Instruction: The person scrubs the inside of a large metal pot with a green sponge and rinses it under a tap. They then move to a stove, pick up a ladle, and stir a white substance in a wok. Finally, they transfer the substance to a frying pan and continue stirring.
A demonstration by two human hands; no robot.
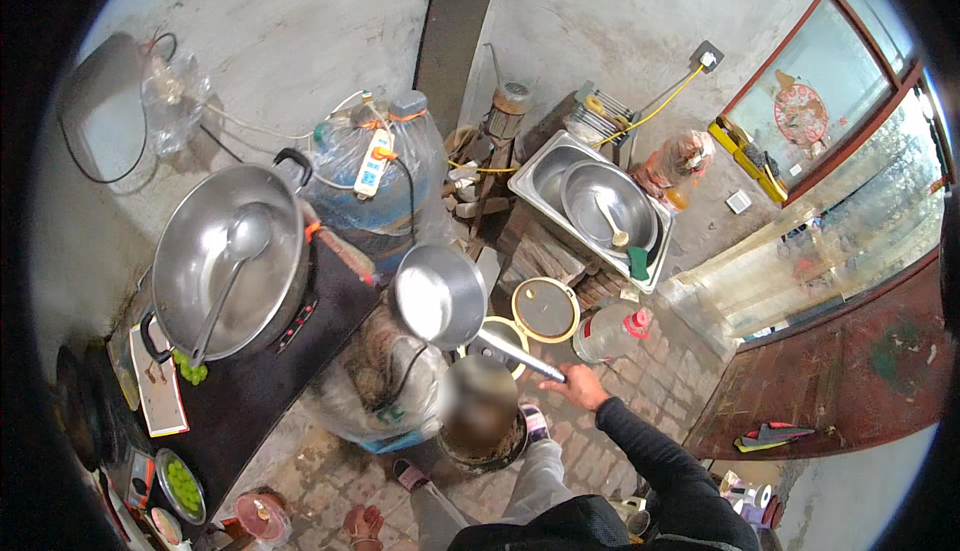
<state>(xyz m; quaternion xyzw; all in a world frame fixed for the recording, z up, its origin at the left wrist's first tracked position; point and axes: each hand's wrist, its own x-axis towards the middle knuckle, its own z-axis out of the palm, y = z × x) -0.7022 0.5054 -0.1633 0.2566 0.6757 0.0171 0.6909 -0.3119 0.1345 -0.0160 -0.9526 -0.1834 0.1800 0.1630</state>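
My right hand grips the end of the long handle of a metal saucepan. The pan hangs tilted above the floor, its bright inside turned up and nothing visible in it. Low in the picture, my left hand hangs down with its fingers somewhat apart, holding nothing. To the left, a large two-handled steel wok stands on a dark counter. A metal ladle rests inside the wok. Below the saucepan is a round vessel near my feet, its upper part blurred.
A steel sink holds a steel basin with a pale spoon. Near it stand a lidded bucket and a plastic jug. A power strip hangs on a plastic-wrapped blue barrel. Green grapes sit in a bowl.
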